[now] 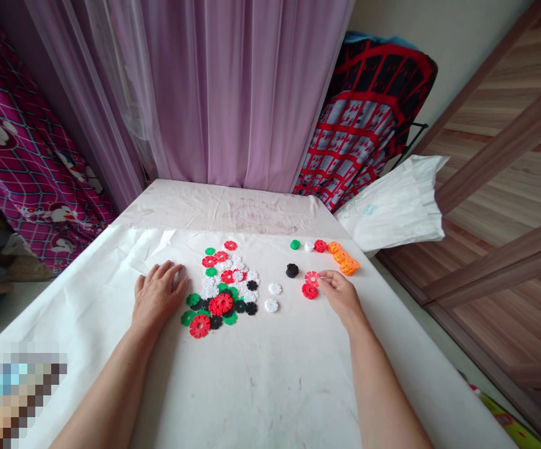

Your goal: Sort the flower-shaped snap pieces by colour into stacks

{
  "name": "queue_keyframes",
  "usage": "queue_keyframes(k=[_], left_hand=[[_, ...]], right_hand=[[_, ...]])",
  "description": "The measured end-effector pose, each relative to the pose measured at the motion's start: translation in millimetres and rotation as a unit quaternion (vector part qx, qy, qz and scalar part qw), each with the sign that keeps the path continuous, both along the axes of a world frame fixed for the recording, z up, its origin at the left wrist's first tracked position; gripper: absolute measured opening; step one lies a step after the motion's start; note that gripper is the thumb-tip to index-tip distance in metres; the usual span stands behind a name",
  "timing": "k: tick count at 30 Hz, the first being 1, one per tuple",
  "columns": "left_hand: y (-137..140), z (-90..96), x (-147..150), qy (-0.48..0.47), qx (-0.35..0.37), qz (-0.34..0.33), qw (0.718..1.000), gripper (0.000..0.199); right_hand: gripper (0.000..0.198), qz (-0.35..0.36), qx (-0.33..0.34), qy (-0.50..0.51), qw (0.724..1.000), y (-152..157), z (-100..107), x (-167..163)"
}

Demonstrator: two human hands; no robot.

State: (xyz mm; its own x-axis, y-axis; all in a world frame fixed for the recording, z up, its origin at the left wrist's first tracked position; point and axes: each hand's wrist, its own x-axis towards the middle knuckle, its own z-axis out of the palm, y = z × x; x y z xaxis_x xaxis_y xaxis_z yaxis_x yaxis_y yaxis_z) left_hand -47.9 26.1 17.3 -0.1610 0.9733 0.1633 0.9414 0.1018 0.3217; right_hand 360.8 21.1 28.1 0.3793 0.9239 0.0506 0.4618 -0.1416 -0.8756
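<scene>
My right hand (pixel 340 294) pinches the edge of a red snowflake disc (pixel 312 278) between thumb and finger. Just below that disc lies a second group of red discs (pixel 310 291). My left hand (pixel 158 293) rests on the tabletop with its fingers spread, holding nothing, left of a mixed pile of notched discs. In that pile are red discs (pixel 199 325), green discs (pixel 188 318), white discs (pixel 210 287) and black discs (pixel 251 308), several of them overlapping. Between the pile and my right hand are white discs (pixel 271 305) and a black stack (pixel 292 270).
Along the far right of the white-covered table (pixel 251 393) sit a green disc (pixel 295 245), a white one (pixel 309 247), a red stack (pixel 320 246) and orange stacks (pixel 346 262). A white bag (pixel 396 206) leans at the right edge. Purple curtains (pixel 242 93) hang behind.
</scene>
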Motion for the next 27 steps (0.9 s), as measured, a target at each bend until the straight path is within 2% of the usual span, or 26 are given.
queue_keyframes(k=[5, 11, 17, 20, 23, 25, 27], left_hand=[[0, 0.3, -1, 0.000, -0.003, 0.000, 1.000, 0.049], [2, 0.0, -2, 0.001, -0.001, 0.000, 1.000, 0.048], [1, 3.5, -1, 0.005, -0.027, 0.001, 1.000, 0.053], [1, 3.7, 0, 0.009, -0.032, -0.002, 0.999, 0.053], [0, 2.4, 0, 0.007, -0.024, -0.002, 1.000, 0.052], [0, 1.9, 0, 0.004, -0.019, -0.002, 1.000, 0.052], [-1, 2.2, 0, 0.005, -0.018, -0.004, 1.000, 0.052]], right_hand=[[0.034, -0.002, -0.013, 0.005, 1.000, -5, -17, 9], [0.026, -0.012, -0.019, -0.050, 0.999, -3, -19, 8], [0.019, -0.050, -0.033, -0.128, 0.990, -5, -6, 8], [0.018, -0.039, -0.021, -0.161, 0.986, -7, 6, -6], [0.017, 0.033, 0.033, -0.178, 0.983, -14, 15, -44], [0.016, 0.122, 0.064, -0.183, 0.973, -21, 16, -81], [0.015, 0.235, 0.095, -0.206, 0.945, -27, 15, -120]])
